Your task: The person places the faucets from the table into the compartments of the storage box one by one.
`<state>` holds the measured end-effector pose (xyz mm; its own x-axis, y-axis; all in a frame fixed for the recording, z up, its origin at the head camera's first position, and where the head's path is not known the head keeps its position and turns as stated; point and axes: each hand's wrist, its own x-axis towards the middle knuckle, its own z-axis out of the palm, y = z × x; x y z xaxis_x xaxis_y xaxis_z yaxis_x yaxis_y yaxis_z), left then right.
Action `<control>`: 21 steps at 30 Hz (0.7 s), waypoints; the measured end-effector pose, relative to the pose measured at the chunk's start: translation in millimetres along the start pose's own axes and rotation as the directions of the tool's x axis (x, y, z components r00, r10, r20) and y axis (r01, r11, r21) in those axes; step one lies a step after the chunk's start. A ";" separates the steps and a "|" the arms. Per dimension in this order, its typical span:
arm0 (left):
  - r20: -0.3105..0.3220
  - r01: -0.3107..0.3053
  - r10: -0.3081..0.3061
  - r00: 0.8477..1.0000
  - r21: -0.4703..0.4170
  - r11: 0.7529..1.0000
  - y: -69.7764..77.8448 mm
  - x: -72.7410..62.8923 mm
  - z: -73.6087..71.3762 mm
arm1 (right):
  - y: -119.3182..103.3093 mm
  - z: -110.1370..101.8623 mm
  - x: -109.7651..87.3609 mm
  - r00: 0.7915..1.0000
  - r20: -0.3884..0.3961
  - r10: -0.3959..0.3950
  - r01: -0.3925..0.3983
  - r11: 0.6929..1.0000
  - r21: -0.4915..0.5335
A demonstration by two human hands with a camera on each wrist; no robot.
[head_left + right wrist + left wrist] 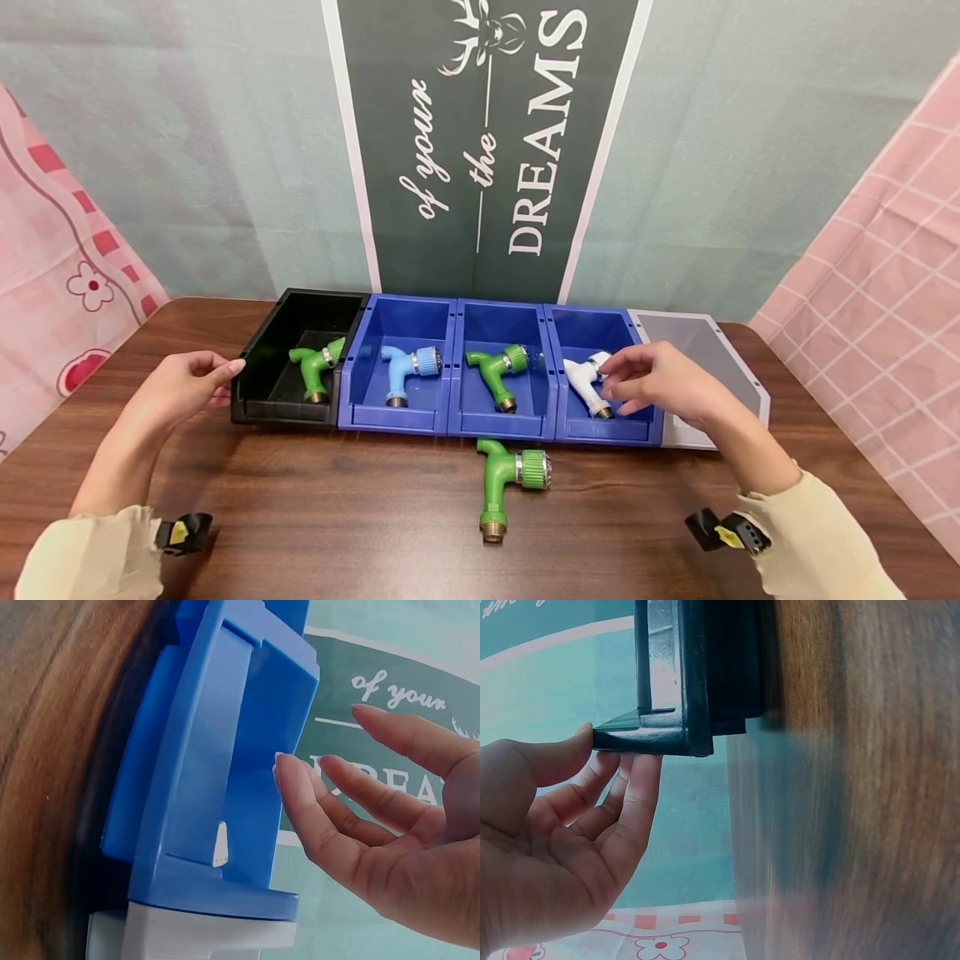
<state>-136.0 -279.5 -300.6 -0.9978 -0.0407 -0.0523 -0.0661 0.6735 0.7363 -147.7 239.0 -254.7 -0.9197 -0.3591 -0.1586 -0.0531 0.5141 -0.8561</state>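
Note:
My left hand (187,385) sits at the left corner of a black bin (258,408). In the left wrist view the thumb and fingertips of this hand (570,825) touch the black bin's corner lip (667,739), with the fingers relaxed. My right hand (652,379) hovers over the rightmost blue bin (600,429), just beside a white faucet (583,379) that lies inside. The right wrist view shows that hand (375,817) with spread fingers, holding nothing, next to the blue bin's wall (202,750). A sliver of the white faucet (219,847) shows there.
Side by side along the back of the wooden table (337,500) stand several bins. A green faucet (315,371) lies in the black bin, a light-blue faucet (405,371) and a green faucet (495,371) in two blue bins. A grey bin (712,350) ends the row. Another green faucet (506,479) lies loose in front.

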 end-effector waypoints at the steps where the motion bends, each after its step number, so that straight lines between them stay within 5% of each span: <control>1: -0.001 -0.001 0.001 1.000 0.000 1.000 -0.2 0.1 0.0 | -0.3 1.2 -0.6 1.000 0.004 -0.002 0.002 1.000 -0.001; 21: 0.004 -0.001 0.001 1.000 -0.024 1.000 -0.4 0.8 0.1 | -7.7 33.3 -7.4 0.995 0.092 -0.050 0.053 0.998 -0.027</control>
<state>-136.7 -279.7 -301.0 -0.9979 -0.0369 -0.0541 -0.0650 0.6560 0.7520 -127.5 211.8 -263.3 -0.8764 -0.4544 -0.1597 -0.1123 0.5151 -0.8498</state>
